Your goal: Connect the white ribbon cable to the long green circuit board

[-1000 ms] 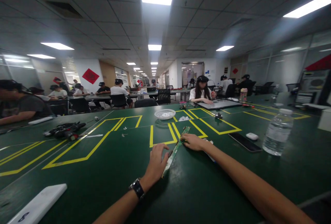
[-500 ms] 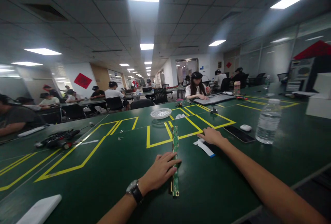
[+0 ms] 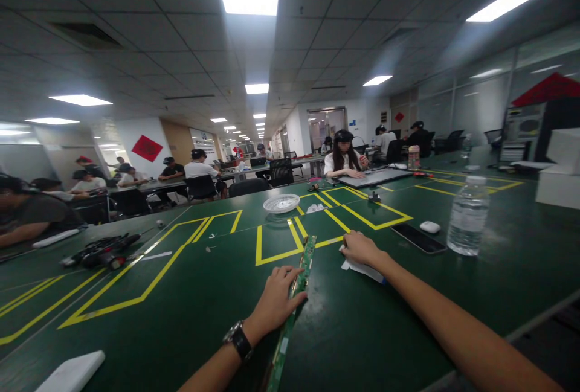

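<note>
A long narrow green circuit board [image 3: 304,272] lies on the green table [image 3: 203,319], slanting from upper right to lower left. Across its middle rests my left hand [image 3: 277,296], wearing a watch, with fingers and thumb spread to either side of the strip. Farther right, my right hand [image 3: 361,248] is over some white strips [image 3: 362,268] with a blue end, its fingers curled down at their upper left end. What those fingertips hold, if anything, is hidden.
A white basket [image 3: 281,203] stands ahead. A phone [image 3: 418,238], white case [image 3: 429,227] and water bottle [image 3: 468,217] are at right. Black parts [image 3: 106,250] lie left, a white slab [image 3: 72,372] at lower left. A person [image 3: 344,156] sits across the table.
The board has turned from nearly upright in view to a slant and its near end has come closer. My right hand has moved left onto the white strips, with its fingers drawn in.
</note>
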The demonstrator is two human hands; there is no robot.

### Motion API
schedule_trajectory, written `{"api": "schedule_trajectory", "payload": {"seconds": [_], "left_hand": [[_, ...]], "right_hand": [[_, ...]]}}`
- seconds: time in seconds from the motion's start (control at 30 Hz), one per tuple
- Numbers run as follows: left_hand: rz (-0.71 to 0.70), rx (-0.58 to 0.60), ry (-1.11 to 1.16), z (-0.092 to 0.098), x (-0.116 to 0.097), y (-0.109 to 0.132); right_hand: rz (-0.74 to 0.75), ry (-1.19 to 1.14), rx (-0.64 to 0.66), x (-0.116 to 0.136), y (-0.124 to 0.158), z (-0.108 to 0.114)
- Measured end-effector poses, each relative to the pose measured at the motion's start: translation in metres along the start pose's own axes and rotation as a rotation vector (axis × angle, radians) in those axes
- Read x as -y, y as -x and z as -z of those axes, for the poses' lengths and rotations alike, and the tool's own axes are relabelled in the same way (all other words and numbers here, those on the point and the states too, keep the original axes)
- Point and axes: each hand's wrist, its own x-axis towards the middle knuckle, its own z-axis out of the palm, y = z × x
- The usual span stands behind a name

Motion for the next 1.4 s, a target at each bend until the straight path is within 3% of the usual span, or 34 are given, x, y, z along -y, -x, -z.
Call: {"api": "schedule_trajectory", "payload": {"seconds": [0.27, 0.47, 0.63, 0.8, 0.87, 1.0, 1.1, 1.3, 1.4], "left_hand": [[0.013, 0.040, 0.330, 0.002, -0.005, -0.007], [0.211, 0.078, 0.741, 0.006, -0.003, -0.013], [0.429, -0.115, 1.088, 0.003, 0.002, -0.022], [0.538, -0.172, 1.359, 0.001, 0.006, -0.022], [0.579, -0.186, 1.388, -0.001, 0.005, -0.020], [0.550, -0.202, 1.367, -0.011, -0.002, -0.014], [0.480, -0.202, 1.287, -0.018, -0.007, -0.009], [0.316, -0.142, 1.193, -0.016, -0.019, -0.003], [0.319, -0.124, 1.193, -0.012, -0.023, -0.002]], "right_hand": [[0.036, -0.019, 0.002, -0.004, -0.001, 0.001], [0.072, -0.043, -0.015, -0.011, -0.005, -0.003], [0.093, -0.150, -0.022, -0.014, -0.011, -0.007], [0.159, -0.425, -0.026, 0.005, -0.008, -0.008], [0.187, -0.607, 0.021, 0.021, -0.003, -0.010], [0.248, -0.975, 0.232, 0.057, 0.009, -0.018], [0.306, -1.064, 0.262, 0.077, 0.020, -0.021], [0.279, -1.177, 0.336, 0.087, 0.031, -0.014], [0.278, -1.226, 0.375, 0.083, 0.030, -0.011]]}}
